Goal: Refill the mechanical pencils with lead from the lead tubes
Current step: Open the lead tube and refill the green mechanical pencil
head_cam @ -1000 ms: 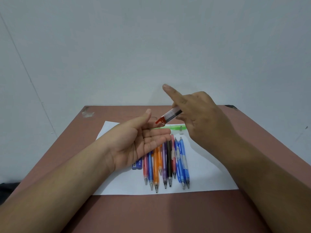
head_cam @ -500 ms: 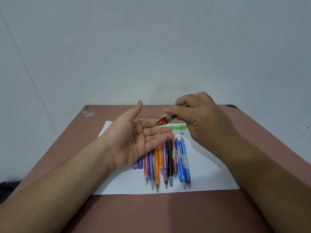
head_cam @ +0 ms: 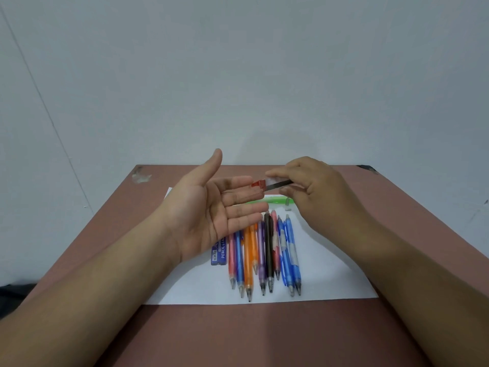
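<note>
Both hands hover above the counter (head_cam: 397, 213), a reddish-brown surface set against a pale wall. On the person's left, the left hand (head_cam: 211, 210) is spread flat with the palm turned up, thumb raised and fingers straight, pointing to the right; it holds nothing. Facing it, the right hand (head_cam: 315, 192) has its fingers and thumb curled round a lead tube (head_cam: 272, 184), a small clear case with a red cap end and dark lead showing inside. That tube lies nearly level, its red end aimed at the left fingertips and just beside them, over the open palm's far edge. Below the hands a white sheet of paper (head_cam: 330, 282) lies on the counter, and on it rests a row of mechanical pencils (head_cam: 264, 255) side by side, touching or nearly so, tips toward the person: pink, blue, orange, purple, black, another pink and two more blue ones. Their upper ends are hidden beneath the left fingers. At the left end of the row, partly covered by the left palm, sits a blue lead tube (head_cam: 219, 254) printed with white lettering. Beyond the row, a green pencil (head_cam: 275, 200) lies crosswise on the sheet, partly covered by both hands.
</note>
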Demonstrator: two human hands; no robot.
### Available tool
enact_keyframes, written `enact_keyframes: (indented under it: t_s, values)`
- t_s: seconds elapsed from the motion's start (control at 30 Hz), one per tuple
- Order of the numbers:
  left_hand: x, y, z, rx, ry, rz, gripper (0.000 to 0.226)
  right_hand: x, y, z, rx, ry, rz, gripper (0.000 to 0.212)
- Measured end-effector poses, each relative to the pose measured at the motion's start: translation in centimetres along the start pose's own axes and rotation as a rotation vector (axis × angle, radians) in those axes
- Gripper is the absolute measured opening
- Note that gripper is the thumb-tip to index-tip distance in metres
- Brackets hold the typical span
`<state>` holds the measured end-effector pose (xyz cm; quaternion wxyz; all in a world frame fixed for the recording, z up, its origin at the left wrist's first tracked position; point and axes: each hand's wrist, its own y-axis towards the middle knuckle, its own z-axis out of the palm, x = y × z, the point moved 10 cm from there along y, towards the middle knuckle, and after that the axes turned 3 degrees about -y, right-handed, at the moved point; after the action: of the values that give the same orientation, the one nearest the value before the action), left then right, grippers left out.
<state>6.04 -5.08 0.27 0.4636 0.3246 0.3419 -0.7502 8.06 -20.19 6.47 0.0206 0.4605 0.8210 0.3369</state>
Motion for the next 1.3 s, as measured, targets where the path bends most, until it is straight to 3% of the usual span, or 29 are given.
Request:
enact_keyframes:
  t_s: [0.07, 0.23, 0.37, 0.53, 0.9, 1.3]
  values:
    - [-0.8, 0.3, -0.9, -0.099, 0.174, 0.090, 0.065, -0.4, 0.0, 0.0, 0.009, 0.049, 0.051, 0.034]
    - [-3.9, -1.3, -1.1, -0.312, 0.892, 0.451, 0.041, -0.8, -0.2, -0.2, 0.011, 0.148, 0.120, 0.034]
    - [-5.1, -2.7, 0.0, -0.347, 1.049, 0.571, 0.018, -1.2, -0.3, -0.2, 0.022, 0.173, 0.156, 0.035]
    - [-5.3, -2.5, 0.7, -0.332, 1.274, 0.617, 0.017, -1.3, -0.3, -0.3, 0.020, 0.202, 0.179, 0.035]
    - [-6.4, -3.1, 1.4, -0.336, 1.330, 0.812, 0.009, -1.3, -0.4, -0.4, 0.025, 0.216, 0.189, 0.035]
    - [-6.7, -3.1, 1.5, -0.369, 1.396, 0.825, 0.010, -1.7, -0.4, -0.5, 0.012, 0.211, 0.202, 0.036]
